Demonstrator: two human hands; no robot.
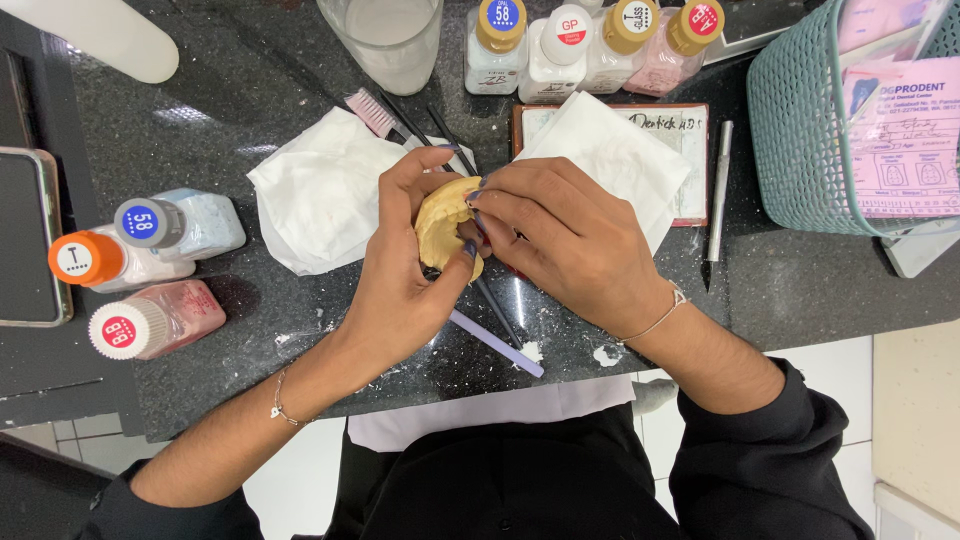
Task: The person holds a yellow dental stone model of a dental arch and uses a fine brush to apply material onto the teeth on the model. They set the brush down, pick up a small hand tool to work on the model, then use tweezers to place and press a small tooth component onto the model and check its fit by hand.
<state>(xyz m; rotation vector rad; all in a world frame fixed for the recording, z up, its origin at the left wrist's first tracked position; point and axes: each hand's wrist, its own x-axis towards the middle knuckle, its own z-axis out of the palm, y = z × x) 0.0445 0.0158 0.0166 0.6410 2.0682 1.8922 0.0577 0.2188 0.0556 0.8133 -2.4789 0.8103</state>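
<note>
The left hand (pixel 405 270) curls round a yellow dental cast (pixel 443 225) and holds it above the dark counter (pixel 790 290). The right hand (pixel 565 245) pinches a thin tool (pixel 497 310) against the cast. Left of the cast lie a crumpled tissue (pixel 320 190) and three bottles (pixel 150 270). Behind it stand a cup (pixel 385 40) and four more bottles (pixel 590 45). To its right are a metal pen (pixel 718 190) and a teal basket (pixel 810 130). The tool's tip is hidden by fingers. The counter edge runs just below the wrists.
</note>
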